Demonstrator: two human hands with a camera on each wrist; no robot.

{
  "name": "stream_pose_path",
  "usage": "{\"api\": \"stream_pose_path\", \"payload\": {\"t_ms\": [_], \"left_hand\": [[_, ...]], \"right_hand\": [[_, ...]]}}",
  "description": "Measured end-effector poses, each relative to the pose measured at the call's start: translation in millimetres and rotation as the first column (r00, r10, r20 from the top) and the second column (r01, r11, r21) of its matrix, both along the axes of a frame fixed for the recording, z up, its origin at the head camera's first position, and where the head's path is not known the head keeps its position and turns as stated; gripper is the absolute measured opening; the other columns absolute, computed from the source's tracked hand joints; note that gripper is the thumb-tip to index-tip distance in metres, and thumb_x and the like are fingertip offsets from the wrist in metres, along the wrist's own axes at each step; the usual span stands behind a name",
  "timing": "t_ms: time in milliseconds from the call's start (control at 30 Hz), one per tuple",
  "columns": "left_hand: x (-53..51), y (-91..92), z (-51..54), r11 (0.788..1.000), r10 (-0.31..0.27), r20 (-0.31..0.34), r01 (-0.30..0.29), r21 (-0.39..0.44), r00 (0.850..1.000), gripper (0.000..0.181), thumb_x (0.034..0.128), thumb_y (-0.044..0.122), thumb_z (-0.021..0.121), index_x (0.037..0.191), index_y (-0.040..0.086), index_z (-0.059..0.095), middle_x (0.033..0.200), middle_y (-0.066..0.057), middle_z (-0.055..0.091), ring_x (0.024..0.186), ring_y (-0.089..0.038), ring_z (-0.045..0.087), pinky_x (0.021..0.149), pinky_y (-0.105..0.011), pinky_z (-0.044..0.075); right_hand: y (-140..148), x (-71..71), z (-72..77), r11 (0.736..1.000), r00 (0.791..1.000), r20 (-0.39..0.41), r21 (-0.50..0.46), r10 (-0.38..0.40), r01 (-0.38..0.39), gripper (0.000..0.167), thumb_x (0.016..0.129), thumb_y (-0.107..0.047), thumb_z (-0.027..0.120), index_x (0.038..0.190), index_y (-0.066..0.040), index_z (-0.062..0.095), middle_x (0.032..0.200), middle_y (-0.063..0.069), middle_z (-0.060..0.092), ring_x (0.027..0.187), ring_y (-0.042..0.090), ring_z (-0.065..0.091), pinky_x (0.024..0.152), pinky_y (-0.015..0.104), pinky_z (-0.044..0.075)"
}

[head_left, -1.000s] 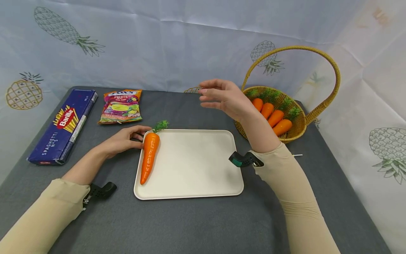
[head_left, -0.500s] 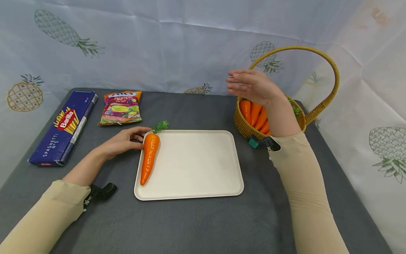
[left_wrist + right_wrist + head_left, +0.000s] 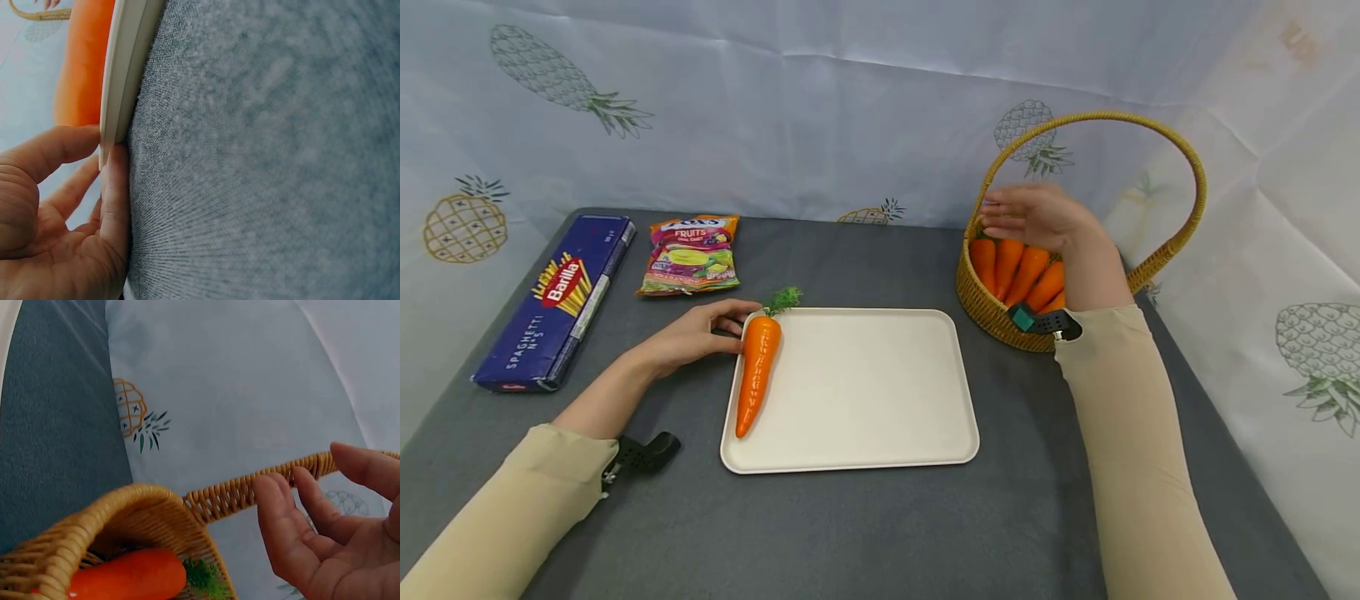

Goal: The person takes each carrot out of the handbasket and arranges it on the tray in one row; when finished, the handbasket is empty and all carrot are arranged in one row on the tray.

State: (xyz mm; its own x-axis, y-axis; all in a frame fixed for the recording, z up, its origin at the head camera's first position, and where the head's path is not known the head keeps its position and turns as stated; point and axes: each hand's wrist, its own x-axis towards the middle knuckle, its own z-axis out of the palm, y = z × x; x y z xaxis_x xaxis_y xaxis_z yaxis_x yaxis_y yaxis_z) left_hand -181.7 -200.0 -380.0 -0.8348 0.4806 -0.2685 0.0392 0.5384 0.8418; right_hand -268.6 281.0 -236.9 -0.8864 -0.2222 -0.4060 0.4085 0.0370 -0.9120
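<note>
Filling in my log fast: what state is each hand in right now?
Left hand: holding the tray, pinching its edge.
Right hand: open, holding nothing, near the basket.

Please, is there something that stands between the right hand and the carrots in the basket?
Nothing visible stands between the right hand and the carrots. Only the handle of the basket rises close to the fingers; whether they touch it, I cannot tell.
</note>
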Motion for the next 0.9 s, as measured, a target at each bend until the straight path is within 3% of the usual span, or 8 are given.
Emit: {"api": "stream_pose_path", "payload": {"t_ms": [200, 267, 367, 467, 600, 700, 800, 900], "left_hand": [[-0.1, 0.8, 0.3, 1.0, -0.003, 0.001, 0.003, 0.003, 1.0, 0.066, 0.0934, 0.016, 0.066, 0.152, 0.004, 0.036, 0.148, -0.022, 0.042, 0.112, -0.025, 0.049, 0.082, -0.015, 0.048], [-0.1, 0.8, 0.2, 1.0, -0.005, -0.002, 0.005, 0.005, 1.0, 0.067, 0.0934, 0.017, 0.066, 0.152, 0.003, 0.036, 0.148, -0.022, 0.043, 0.111, -0.024, 0.049, 0.081, -0.015, 0.048], [0.4, 1.1, 0.3, 1.0, -0.003, 0.0, 0.003, 0.01, 1.0, 0.067, 0.0932, 0.017, 0.066, 0.151, 0.003, 0.036, 0.147, -0.022, 0.043, 0.11, -0.023, 0.049, 0.081, -0.015, 0.048], [0.2, 1.3, 0.3, 1.0, -0.003, 0.001, 0.003, 0.013, 1.0, 0.066, 0.0931, 0.016, 0.066, 0.151, 0.003, 0.036, 0.148, -0.022, 0.043, 0.109, -0.022, 0.049, 0.081, -0.015, 0.048], [0.5, 1.4, 0.6, 1.0, -0.001, 0.006, 0.001, 0.014, 1.0, 0.066, 0.0931, 0.015, 0.066, 0.151, 0.004, 0.036, 0.148, -0.021, 0.042, 0.108, -0.02, 0.049, 0.082, -0.015, 0.048], [0.7, 1.7, 1.0, 1.0, -0.001, 0.01, 0.001, 0.014, 1.0, 0.066, 0.0932, 0.015, 0.065, 0.151, 0.004, 0.036, 0.148, -0.021, 0.042, 0.11, -0.021, 0.049, 0.082, -0.015, 0.048], [0.0, 1.5, 0.8, 1.0, -0.005, 0.008, 0.004, 0.015, 1.0, 0.066, 0.0933, 0.015, 0.065, 0.151, 0.003, 0.035, 0.148, -0.022, 0.041, 0.113, -0.026, 0.048, 0.081, -0.015, 0.048], [-0.1, 1.0, -0.1, 1.0, -0.007, 0.006, 0.007, 0.015, 1.0, 0.067, 0.0935, 0.015, 0.065, 0.152, 0.002, 0.035, 0.149, -0.023, 0.04, 0.115, -0.028, 0.048, 0.081, -0.015, 0.048]], "right_hand": [[6.9, -10.8, -2.0, 0.999, 0.997, 0.073, 0.047, -0.02, 0.017, 0.017, 0.097, -0.019, 0.061, 0.109, -0.014, 0.072, 0.122, 0.001, 0.061, 0.132, 0.022, 0.046, 0.084, 0.026, 0.058], [8.2, -13.7, -3.2, 0.998, 0.996, 0.085, 0.068, -0.02, 0.014, 0.012, 0.097, -0.018, 0.061, 0.097, -0.014, 0.073, 0.127, 0.003, 0.059, 0.138, 0.026, 0.04, 0.085, 0.027, 0.058], [10.4, -18.0, -6.5, 0.991, 0.997, 0.083, 0.134, 0.0, -0.011, 0.014, 0.097, -0.019, 0.061, 0.093, -0.016, 0.074, 0.148, 0.009, 0.048, 0.145, 0.029, 0.035, 0.09, 0.028, 0.058], [13.6, -22.1, -10.9, 0.98, 0.996, 0.089, 0.196, 0.02, -0.037, 0.016, 0.099, -0.022, 0.058, 0.107, -0.019, 0.072, 0.163, 0.013, 0.027, 0.149, 0.03, 0.031, 0.102, 0.031, 0.052], [18.2, -26.4, -16.7, 0.969, 0.993, 0.116, 0.245, 0.011, -0.039, 0.048, 0.1, -0.024, 0.054, 0.147, -0.016, 0.046, 0.165, 0.013, 0.022, 0.15, 0.028, 0.03, 0.115, 0.033, 0.042], [21.8, -29.1, -20.9, 0.961, 0.992, 0.128, 0.275, 0.008, -0.043, 0.064, 0.101, -0.025, 0.053, 0.157, -0.011, 0.027, 0.158, 0.012, 0.034, 0.145, 0.026, 0.038, 0.115, 0.032, 0.042], [25.4, -31.8, -25.3, 0.951, 0.991, 0.133, 0.305, 0.008, -0.048, 0.063, 0.1, -0.026, 0.054, 0.156, -0.011, 0.028, 0.134, 0.004, 0.055, 0.133, 0.021, 0.05, 0.111, 0.03, 0.046], [28.3, -33.1, -29.8, 0.944, 0.99, 0.142, 0.324, 0.016, -0.062, 0.059, 0.101, -0.027, 0.053, 0.154, -0.011, 0.033, 0.117, -0.002, 0.059, 0.125, 0.018, 0.053, 0.113, 0.031, 0.044]]}}
